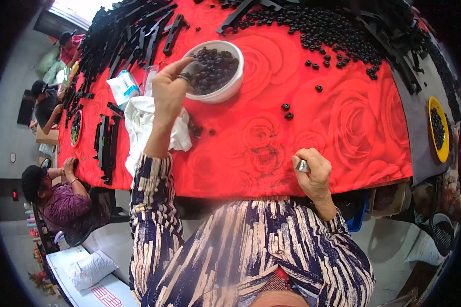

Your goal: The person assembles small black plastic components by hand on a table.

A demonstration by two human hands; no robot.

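My left hand [169, 89] reaches over the near-left rim of a white bowl [235, 88]. Its fingers are stretched apart and its fingertips blur against the glossy round black pieces [212, 69] in the bowl. A ring-like band shows on one finger. Closer to my body, my right hand [316, 174] is closed around a small silver metal tool [302, 166]; most of the tool is hidden in the fist. Two loose black ring-shaped pieces [287, 111] lie on the red cloth between the bowl and my right hand.
A rose-patterned red tablecloth [343, 117] covers the table. Long black parts [138, 41] pile up far left; many black rings [312, 30] spread far right. A white cloth [138, 123] lies under my left forearm. A yellow dish [447, 130] stands right. Several people [66, 204] sit left.
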